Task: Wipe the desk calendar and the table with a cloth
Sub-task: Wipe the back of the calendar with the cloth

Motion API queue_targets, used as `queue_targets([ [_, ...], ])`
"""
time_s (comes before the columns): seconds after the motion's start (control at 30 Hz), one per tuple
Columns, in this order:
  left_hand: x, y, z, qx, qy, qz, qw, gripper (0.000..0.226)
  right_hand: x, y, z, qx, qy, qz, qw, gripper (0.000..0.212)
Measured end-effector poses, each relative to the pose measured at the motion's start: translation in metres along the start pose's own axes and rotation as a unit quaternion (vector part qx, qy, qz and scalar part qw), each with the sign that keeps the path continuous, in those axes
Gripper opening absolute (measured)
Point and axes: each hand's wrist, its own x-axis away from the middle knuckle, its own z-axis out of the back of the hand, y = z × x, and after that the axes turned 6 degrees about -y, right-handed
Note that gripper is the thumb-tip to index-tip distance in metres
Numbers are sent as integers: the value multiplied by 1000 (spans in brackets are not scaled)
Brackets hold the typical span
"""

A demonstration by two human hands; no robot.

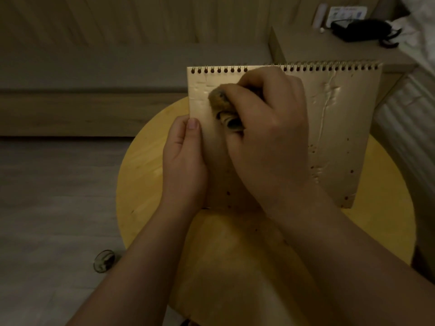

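The desk calendar [341,128] is a tan spiral-bound board, held tilted over a round yellow wooden table [141,165]. Its plain back faces me, with dents and small dark spots. My left hand [183,158] grips its left edge, thumb on the front face. My right hand [268,137] is closed around a bunched brownish cloth [223,109] and presses it against the calendar's upper left area. Most of the cloth is hidden inside the fist.
A grey wood-look floor [54,196] lies to the left, with a small dark round object [104,260] on it near the table. At the back right a low shelf [329,48] carries a black pouch [362,31] and cables. White bedding [421,31] sits at the far right.
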Motion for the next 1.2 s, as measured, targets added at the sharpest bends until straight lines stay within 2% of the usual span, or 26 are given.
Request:
queue_targets([
  [0.1,0,0,0,-15,11,8,1000,31,4,25,16,34,2,-9,999,20],
  [0.27,2,3,-3,-27,24,13,999,31,12,77,47,89,7,-76,993,27],
  [0.5,1,3,-4,-37,34,14,999,31,31,118,65,70,57,-95,991,27],
  [0.6,0,2,-3,-39,41,14,998,31,42,122,65,75,45,-121,989,28],
  [0.77,-1,1,-3,-31,36,15,999,30,41,100,53,51,32,-93,994,25],
  [0.97,0,2,-1,-16,27,17,999,30,32,47,22,16,4,-41,999,27],
  [1.2,-1,1,-1,21,2,7,1000,31,20,-9,-6,-37,-26,-19,999,21],
])
